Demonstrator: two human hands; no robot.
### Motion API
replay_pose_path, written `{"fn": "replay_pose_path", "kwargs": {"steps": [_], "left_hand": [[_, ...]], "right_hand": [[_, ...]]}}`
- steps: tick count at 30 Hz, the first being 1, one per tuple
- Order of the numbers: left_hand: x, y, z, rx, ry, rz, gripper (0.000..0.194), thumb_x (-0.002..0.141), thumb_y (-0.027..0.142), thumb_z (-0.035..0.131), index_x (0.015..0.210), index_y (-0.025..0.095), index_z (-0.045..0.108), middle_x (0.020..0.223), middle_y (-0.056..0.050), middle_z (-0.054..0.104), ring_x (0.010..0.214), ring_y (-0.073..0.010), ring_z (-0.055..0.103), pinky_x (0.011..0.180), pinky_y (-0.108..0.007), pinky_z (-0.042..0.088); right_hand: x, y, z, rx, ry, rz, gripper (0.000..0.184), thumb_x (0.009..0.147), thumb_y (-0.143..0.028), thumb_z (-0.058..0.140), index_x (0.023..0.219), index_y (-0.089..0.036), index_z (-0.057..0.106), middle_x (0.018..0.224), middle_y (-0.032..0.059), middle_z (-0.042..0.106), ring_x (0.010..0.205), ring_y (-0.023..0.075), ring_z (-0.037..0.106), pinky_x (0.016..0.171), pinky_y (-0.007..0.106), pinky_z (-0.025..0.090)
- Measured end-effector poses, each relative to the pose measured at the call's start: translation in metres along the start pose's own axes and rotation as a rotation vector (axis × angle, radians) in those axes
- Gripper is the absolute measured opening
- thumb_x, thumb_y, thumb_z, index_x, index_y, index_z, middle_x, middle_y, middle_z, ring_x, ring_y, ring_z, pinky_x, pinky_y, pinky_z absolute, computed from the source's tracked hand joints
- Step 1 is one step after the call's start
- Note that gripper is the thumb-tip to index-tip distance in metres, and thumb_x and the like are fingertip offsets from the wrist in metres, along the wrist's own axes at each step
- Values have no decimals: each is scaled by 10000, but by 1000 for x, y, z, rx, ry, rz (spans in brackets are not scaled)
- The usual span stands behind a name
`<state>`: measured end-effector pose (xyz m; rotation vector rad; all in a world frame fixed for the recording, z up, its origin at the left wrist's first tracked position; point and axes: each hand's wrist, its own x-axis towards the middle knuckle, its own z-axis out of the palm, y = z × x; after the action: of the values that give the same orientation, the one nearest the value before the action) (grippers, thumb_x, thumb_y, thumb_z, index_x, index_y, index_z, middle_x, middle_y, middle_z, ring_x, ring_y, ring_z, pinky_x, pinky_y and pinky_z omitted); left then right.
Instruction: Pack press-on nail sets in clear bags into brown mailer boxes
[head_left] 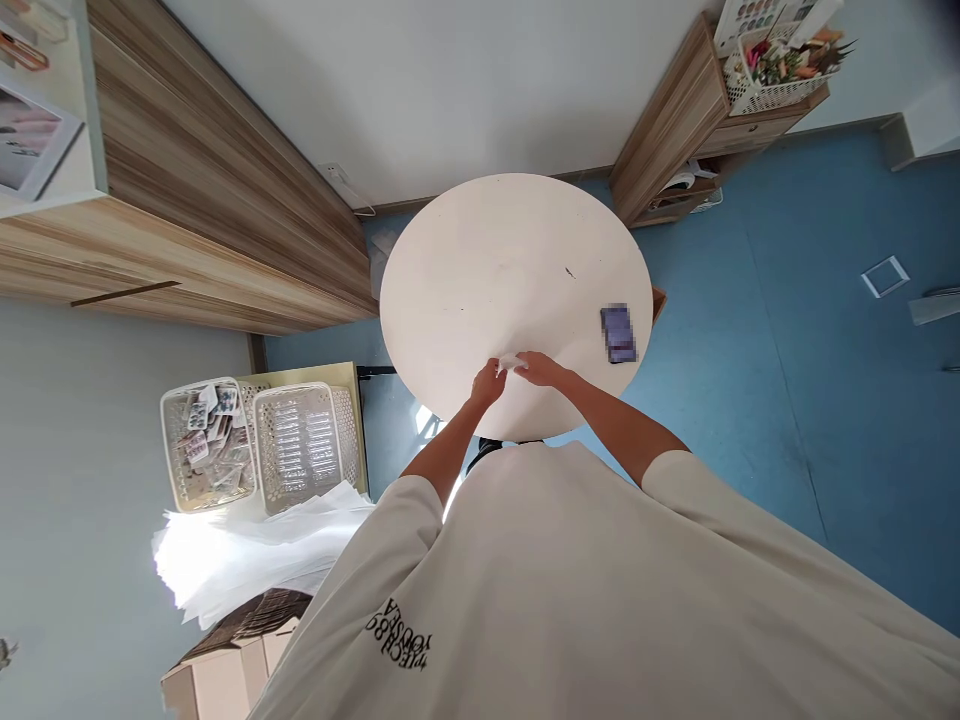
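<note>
My left hand (pixel 489 382) and my right hand (pixel 538 368) come together over the near part of a round white table (pixel 480 270). Between them is a small, thin, whitish piece (pixel 511 362), crumpled and partly see-through; whether it is plastic or paper I cannot tell. The fingers of both hands are closed on its two ends. A dark purple phone-like object (pixel 619 333), blurred by pixels, lies on the tabletop to the right of my right hand.
Left of the table stand a basket of small packets (pixel 210 445) and a basket of clear plastic pieces (pixel 300 445). White sheets (pixel 255 550) and a cardboard box (pixel 232 665) are nearer. Wooden cabinets (pixel 247 180) rise at left; another (pixel 675 130) bears a basket of decorations (pixel 784 85).
</note>
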<state>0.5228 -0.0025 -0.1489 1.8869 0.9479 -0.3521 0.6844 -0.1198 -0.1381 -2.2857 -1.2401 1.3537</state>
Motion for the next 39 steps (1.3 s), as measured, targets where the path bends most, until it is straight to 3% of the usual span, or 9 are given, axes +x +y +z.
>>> {"fn": "replay_pose_path", "kwargs": {"steps": [4, 10, 14, 17, 21, 26, 31, 39], "left_hand": [[0, 0, 13, -32, 117, -34, 381, 1019, 192, 487, 1397, 231, 508, 1419, -140, 649, 1235, -261, 666, 1018, -421, 541], [-9, 2, 20, 30, 139, 53, 619, 970, 144, 498, 1577, 188, 385, 1577, -193, 506, 1429, -326, 537, 1180, -512, 455], [-13, 2, 21, 104, 162, 127, 663, 945, 116, 491, 1595, 213, 405, 1635, -166, 445, 1478, -328, 494, 1220, -524, 426], [-14, -1, 23, 128, 105, 136, 672, 950, 131, 495, 1612, 209, 405, 1654, -160, 434, 1504, -332, 472, 1232, -520, 423], [-14, -4, 23, 127, 44, 115, 708, 967, 175, 509, 1656, 187, 344, 1716, -162, 366, 1565, -331, 404, 1265, -513, 395], [-20, -4, 22, 114, -6, 74, 770, 967, 212, 539, 1692, 205, 281, 1757, -150, 305, 1593, -336, 370, 1287, -505, 369], [-33, -4, 19, 101, -4, 59, 756, 977, 221, 530, 1691, 182, 285, 1754, -169, 299, 1565, -337, 421, 1276, -490, 385], [-38, -26, -19, 152, 17, 79, 701, 991, 215, 518, 1664, 199, 326, 1752, -173, 299, 1574, -348, 403, 1246, -497, 411]], "right_hand": [[4, -6, 9, 71, 138, 132, 322, 1079, -349, 522, 1369, -226, 588, 1198, 125, 732, 1087, 304, 694, 887, 392, 541], [9, -10, 20, 204, 337, 268, 467, 1018, -330, 628, 1448, -217, 483, 1347, 150, 641, 1164, 295, 652, 913, 379, 526], [12, -10, 25, 252, 415, 420, 551, 961, -437, 712, 1408, -196, 498, 1391, 168, 597, 1140, 306, 652, 895, 395, 530], [15, -11, 29, 289, 431, 497, 441, 943, -494, 722, 1242, -200, 584, 1341, 157, 612, 1097, 291, 653, 869, 387, 534], [20, -15, 33, 392, 413, 550, 270, 948, -419, 707, 1094, -212, 616, 1283, 148, 636, 1004, 250, 661, 791, 346, 532], [18, -14, 32, 485, 376, 521, 160, 918, -261, 702, 1043, -215, 615, 1121, 107, 705, 894, 226, 658, 712, 318, 504], [13, -14, 31, 468, 383, 460, 120, 906, -235, 701, 972, -229, 602, 1044, 71, 727, 878, 210, 658, 728, 310, 494], [37, -49, 35, 501, 375, 397, 127, 905, -239, 707, 923, -237, 582, 1050, 51, 743, 898, 200, 669, 754, 304, 502]]}}
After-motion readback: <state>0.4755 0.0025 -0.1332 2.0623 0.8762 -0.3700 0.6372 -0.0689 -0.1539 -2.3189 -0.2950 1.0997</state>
